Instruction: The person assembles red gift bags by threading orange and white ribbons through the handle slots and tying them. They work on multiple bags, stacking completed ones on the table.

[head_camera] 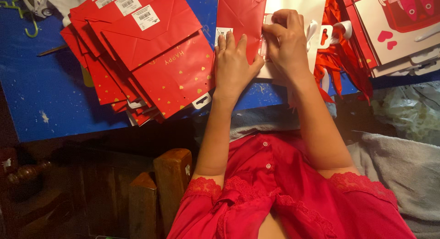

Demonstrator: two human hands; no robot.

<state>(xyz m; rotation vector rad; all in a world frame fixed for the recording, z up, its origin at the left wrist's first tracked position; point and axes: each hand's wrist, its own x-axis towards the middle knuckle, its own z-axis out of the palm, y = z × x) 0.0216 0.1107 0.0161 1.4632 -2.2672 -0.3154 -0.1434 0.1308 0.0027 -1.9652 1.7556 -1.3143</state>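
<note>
Red lace-trimmed blouse point(293, 193) nearest the lens, left hand point(233, 67) flat, fingers together, on folded red paper bag point(240, 19) at blue table's point(41, 88) far edge, right hand point(286, 42) pinching its side, stack of red bags point(146, 56) left, ribbons point(341, 60) right.

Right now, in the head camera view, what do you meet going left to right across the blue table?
Green hook → fanned stack of flat red gift bags → left hand pressing on a folded red bag → right hand → red ribbons → pile of white bags with red pictures.
</note>
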